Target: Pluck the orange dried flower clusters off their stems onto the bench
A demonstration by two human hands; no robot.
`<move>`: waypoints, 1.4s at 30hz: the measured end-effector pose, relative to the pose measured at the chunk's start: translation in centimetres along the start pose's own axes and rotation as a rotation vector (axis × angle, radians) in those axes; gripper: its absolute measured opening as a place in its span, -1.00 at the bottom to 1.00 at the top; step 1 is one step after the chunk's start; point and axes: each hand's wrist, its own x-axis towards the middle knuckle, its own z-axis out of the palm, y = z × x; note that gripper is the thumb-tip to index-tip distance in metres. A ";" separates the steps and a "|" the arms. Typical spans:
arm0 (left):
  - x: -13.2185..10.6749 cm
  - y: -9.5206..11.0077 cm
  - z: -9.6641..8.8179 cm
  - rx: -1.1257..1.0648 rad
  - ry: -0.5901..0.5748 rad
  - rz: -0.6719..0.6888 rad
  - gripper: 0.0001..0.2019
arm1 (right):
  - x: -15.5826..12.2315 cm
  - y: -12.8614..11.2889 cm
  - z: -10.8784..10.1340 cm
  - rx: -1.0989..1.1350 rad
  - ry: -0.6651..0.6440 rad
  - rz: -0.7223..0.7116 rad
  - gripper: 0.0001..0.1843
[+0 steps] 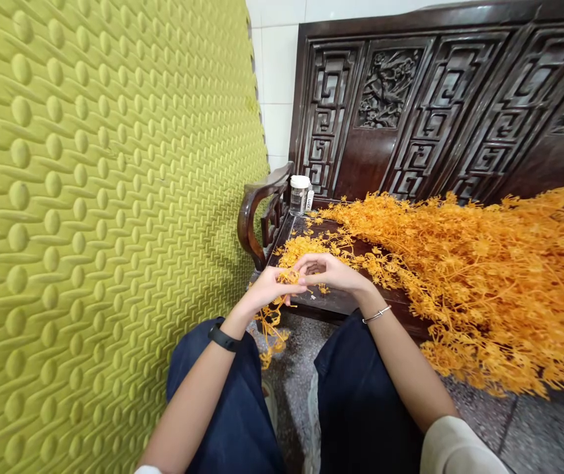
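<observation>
Dark trousers (235, 408) sit nearest; above them my left hand (268, 288) and right hand (337, 271), each grip pinched shut on one orange sprig (268, 324) hanging past the tabletop (333, 301) edge. I'd pinch near the stem — the twigs look brittle. A sprig heap (484, 276) covers the dark wood, a white-lidded jar (299, 195) in its corner — green foam mat (89, 197) at left, speckled floor (294, 368) below.

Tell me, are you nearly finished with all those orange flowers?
Not nearly. A small heap of loose orange bits lies on the bench by the hands, maybe done. The left hand and right hand pinch one orange sprig between them. The big orange pile on the right looks untouched.
</observation>
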 end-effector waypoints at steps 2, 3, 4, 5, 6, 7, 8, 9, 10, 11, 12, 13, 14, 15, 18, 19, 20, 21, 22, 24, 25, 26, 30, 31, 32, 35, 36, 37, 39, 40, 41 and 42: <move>0.1 -0.2 0.0 0.023 0.005 0.022 -0.70 | 0.1 0.2 0.0 -0.016 0.032 0.004 -0.76; 0.2 -0.3 -0.1 0.032 0.006 0.032 -0.71 | 0.2 0.3 0.0 -0.015 0.057 -0.002 -0.78; 0.2 -0.4 -0.1 0.036 0.010 0.034 -0.71 | 0.3 0.4 0.0 -0.007 0.093 -0.013 -0.79; 0.3 -0.4 -0.1 0.030 0.019 0.028 -0.71 | 0.4 0.4 0.0 0.008 0.146 -0.032 -0.79; 0.3 -0.4 -0.1 0.011 0.032 0.019 -0.71 | 0.6 0.5 0.1 0.028 0.212 -0.054 -0.79; 0.4 -0.4 -0.1 -0.016 0.044 0.012 -0.70 | 0.8 0.6 0.2 0.046 0.285 -0.076 -0.80; 0.4 -0.3 -0.1 -0.048 0.054 0.007 -0.69 | 1.0 0.8 0.4 0.060 0.357 -0.093 -0.80; 0.4 -0.2 0.0 -0.083 0.062 0.006 -0.67 | 1.2 0.9 0.5 0.069 0.419 -0.103 -0.80; 0.4 -0.2 0.0 -0.118 0.069 0.010 -0.65 | 1.4 1.1 0.7 0.074 0.471 -0.110 -0.80; 0.4 -0.1 0.0 -0.148 0.074 0.018 -0.63 | 1.6 1.3 0.8 0.072 0.516 -0.117 -0.79; 0.5 -0.1 0.1 -0.170 0.078 0.028 -0.62 | 1.7 1.5 0.9 0.061 0.557 -0.125 -0.79; 0.5 0.0 0.1 -0.184 0.083 0.037 -0.61 | 1.8 1.6 0.9 0.037 0.599 -0.140 -0.78; 0.6 0.0 0.2 -0.191 0.088 0.043 -0.61 | 1.8 1.8 0.9 -0.004 0.641 -0.159 -0.79; 0.6 0.1 0.3 -0.194 0.094 0.048 -0.61 | 1.7 1.9 0.9 -0.066 0.687 -0.183 -0.79; 1.0 0.4 0.7 -0.201 0.111 0.056 -0.63 | 1.4 2.0 1.2 -0.341 0.816 -0.278 -0.82; 1.2 0.6 0.8 -0.212 0.113 0.061 -0.63 | 1.4 1.9 1.3 -0.440 0.852 -0.310 -0.83; 1.4 0.7 0.9 -0.225 0.111 0.068 -0.64 | 1.5 1.9 1.5 -0.525 0.884 -0.335 -0.83; 1.6 0.8 1.0 -0.242 0.109 0.074 -0.64 | 1.7 1.9 1.6 -0.587 0.907 -0.355 -0.83; 1.7 0.9 1.1 -0.261 0.112 0.076 -0.64 | 1.9 2.0 1.6 -0.616 0.929 -0.364 -0.83; 1.7 0.8 1.2 -0.296 0.111 0.056 -0.64 | 2.5 2.2 0.7 -0.597 0.993 -0.355 -0.82; 1.4 0.8 1.3 -0.304 0.092 0.030 -0.64 | 2.6 2.5 -0.3 -0.566 1.040 -0.345 -0.81; 1.1 0.7 1.3 -0.306 0.059 -0.001 -0.63 | 2.7 2.9 -1.7 -0.533 1.105 -0.331 -0.79; -0.8 0.7 1.0 -0.297 -0.068 -0.044 -0.63 | 0.8 5.2 -8.5 -0.244 1.424 -0.229 -0.71; -1.1 0.8 0.8 -0.296 -0.051 -0.020 -0.64 | 0.1 5.8 -9.8 -0.116 1.444 -0.210 -0.69; -1.3 1.0 0.6 -0.292 -0.022 0.003 -0.65 | -0.6 6.2 -10.6 -0.044 1.440 -0.219 -0.67; -1.3 1.2 0.1 -0.267 0.071 0.038 -0.64 | -1.6 6.2 -10.3 -0.002 1.336 -0.300 -0.61; -1.2 1.2 0.1 -0.259 0.091 0.040 -0.63 | -1.4 5.8 -9.4 -0.040 1.290 -0.327 -0.62; -1.1 1.1 0.1 -0.253 0.106 0.043 -0.63 | -1.1 5.4 -8.5 -0.088 1.245 -0.348 -0.64; -0.7 0.9 0.3 -0.241 0.114 0.057 -0.63 | -0.1 4.6 -6.6 -0.200 1.188 -0.380 -0.71; -0.6 0.8 0.5 -0.234 0.108 0.061 -0.64 | 0.4 4.3 -5.9 -0.265 1.160 -0.389 -0.73; -0.5 0.6 0.7 -0.220 0.097 0.060 -0.64 | 0.8 4.1 -5.3 -0.337 1.118 -0.385 -0.74; -0.3 0.5 0.9 -0.199 0.088 0.055 -0.64 | 1.2 3.9 -5.0 -0.409 1.062 -0.371 -0.73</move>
